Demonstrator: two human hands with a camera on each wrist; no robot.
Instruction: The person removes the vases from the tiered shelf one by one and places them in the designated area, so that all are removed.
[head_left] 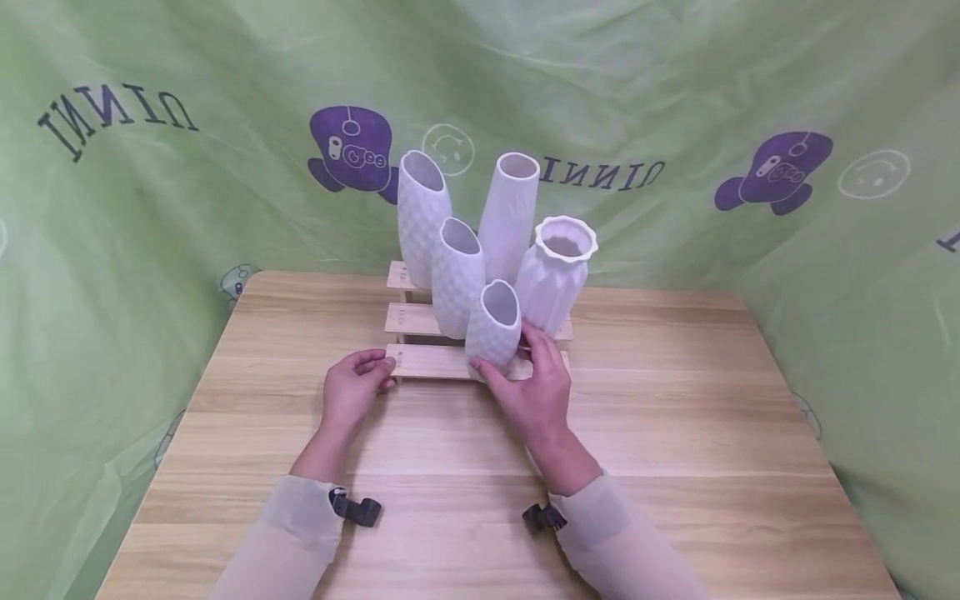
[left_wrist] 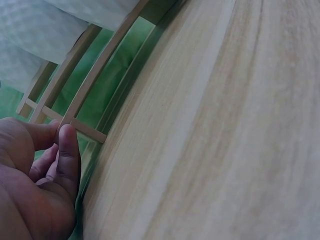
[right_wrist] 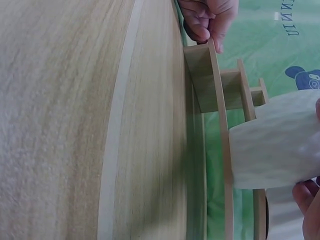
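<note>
A stepped wooden shelf [head_left: 429, 362] stands toward the back of the table, with several white vases on its tiers. My left hand [head_left: 356, 392] pinches the left end of the lowest tier between thumb and fingers, as the left wrist view also shows at the slat [left_wrist: 82, 95]. On that same tier sits a short white vase [head_left: 492, 337] with a slanted mouth. Around its lower part my right hand [head_left: 536, 387] curls, thumb at the front left and fingers at the right. In the right wrist view the vase's base [right_wrist: 275, 150] meets the tier.
Behind the short vase stand a medium slanted vase [head_left: 457, 283], a taller slanted vase [head_left: 422, 217], a tall narrow vase [head_left: 510, 221] and a scalloped-rim vase [head_left: 553, 279]. They are close together. Green printed cloth [head_left: 637, 100] hangs behind the wooden table [head_left: 675, 417].
</note>
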